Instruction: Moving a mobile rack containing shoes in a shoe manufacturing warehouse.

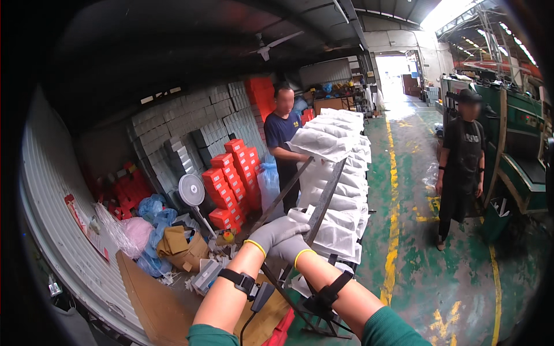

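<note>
At the centre of the frame we see a tall rack (323, 202) stacked with white bags (337, 173). Our left hand (276, 230) and right hand (291, 249) — both gloved, pressed together — clamp on the lowest white bag (334, 233). Behind, upper centre, a person in a dark blue shirt (283, 135) touches the stack; red boxes (231, 179) sit left.

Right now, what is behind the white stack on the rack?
Behind the white stack a person in a dark blue shirt shows beside red boxes. The person's lower body is covered.
</note>
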`<state>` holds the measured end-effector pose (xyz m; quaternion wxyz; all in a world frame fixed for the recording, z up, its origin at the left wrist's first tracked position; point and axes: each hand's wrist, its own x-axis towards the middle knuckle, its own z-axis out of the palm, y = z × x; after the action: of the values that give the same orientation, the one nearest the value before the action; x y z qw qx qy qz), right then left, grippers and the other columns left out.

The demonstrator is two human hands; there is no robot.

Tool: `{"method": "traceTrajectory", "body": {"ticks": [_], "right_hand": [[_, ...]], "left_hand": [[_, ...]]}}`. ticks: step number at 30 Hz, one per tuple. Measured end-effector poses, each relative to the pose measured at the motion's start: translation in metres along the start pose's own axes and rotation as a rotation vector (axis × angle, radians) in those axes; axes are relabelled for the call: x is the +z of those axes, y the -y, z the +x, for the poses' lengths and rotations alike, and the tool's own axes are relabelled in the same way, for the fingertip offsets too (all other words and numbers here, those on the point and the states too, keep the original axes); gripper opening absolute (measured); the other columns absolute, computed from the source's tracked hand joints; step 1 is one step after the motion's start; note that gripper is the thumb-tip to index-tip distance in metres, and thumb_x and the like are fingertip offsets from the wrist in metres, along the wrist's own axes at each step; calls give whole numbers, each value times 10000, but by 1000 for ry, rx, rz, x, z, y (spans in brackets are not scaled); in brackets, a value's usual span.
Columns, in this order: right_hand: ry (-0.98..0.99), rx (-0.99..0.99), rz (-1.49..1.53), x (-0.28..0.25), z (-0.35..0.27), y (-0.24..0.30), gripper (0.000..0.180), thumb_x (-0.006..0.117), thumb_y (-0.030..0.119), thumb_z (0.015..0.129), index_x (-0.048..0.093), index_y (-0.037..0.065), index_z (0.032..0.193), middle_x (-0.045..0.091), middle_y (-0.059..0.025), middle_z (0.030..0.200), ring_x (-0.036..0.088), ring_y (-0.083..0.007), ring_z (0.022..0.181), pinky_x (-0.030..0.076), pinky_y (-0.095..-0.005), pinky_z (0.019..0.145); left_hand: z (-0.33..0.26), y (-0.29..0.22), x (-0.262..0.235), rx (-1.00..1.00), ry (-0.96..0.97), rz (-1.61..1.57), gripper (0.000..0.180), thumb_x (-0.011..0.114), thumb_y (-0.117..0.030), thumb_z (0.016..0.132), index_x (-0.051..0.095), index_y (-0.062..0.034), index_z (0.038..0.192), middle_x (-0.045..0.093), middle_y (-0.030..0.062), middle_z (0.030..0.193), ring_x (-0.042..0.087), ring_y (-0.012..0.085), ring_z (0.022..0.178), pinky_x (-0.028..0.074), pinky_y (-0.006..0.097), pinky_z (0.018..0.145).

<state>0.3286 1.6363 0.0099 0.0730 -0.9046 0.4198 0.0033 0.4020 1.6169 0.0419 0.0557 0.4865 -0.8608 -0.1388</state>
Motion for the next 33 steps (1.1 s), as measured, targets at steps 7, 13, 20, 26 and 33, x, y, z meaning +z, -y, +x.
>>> {"method": "traceTrajectory", "body": {"ticks": [7,13,20,26,33], "right_hand": [[-41,-44,72,-13,-2,-1,327,542,396,854,679,261,1118,607,-80,1240,504,-309,1215,322,-519,1048],[33,-164,120,-3,18,-9,332,531,406,856,684,250,1106,623,-74,1217,518,-302,1197,340,-495,1038],[3,-163,154,-10,3,-5,350,516,426,857,696,223,1077,650,-75,1175,549,-278,1163,372,-446,1016],[89,-113,431,4,18,-14,350,526,427,855,694,219,1079,652,-92,1173,560,-266,1146,385,-429,1009],[88,-133,337,0,19,-9,351,529,426,853,692,219,1085,653,-92,1171,560,-267,1147,385,-431,1008]], "left_hand": [[-1,6,-9,122,18,118,456,391,-417,948,622,-62,1118,648,215,1072,609,365,1016,459,402,877],[10,16,-7,21,76,136,425,406,-384,949,616,-77,1155,650,196,1095,625,341,997,459,376,892],[4,12,-7,-31,86,114,370,388,-340,940,606,-121,1145,624,225,1121,608,377,1035,467,415,901],[12,2,-4,-2,27,12,498,463,-424,930,628,21,1080,657,214,1072,615,335,1029,447,374,903],[6,9,-7,159,43,230,318,394,-200,935,602,-89,1149,622,179,1138,599,327,1070,479,388,899]]}}
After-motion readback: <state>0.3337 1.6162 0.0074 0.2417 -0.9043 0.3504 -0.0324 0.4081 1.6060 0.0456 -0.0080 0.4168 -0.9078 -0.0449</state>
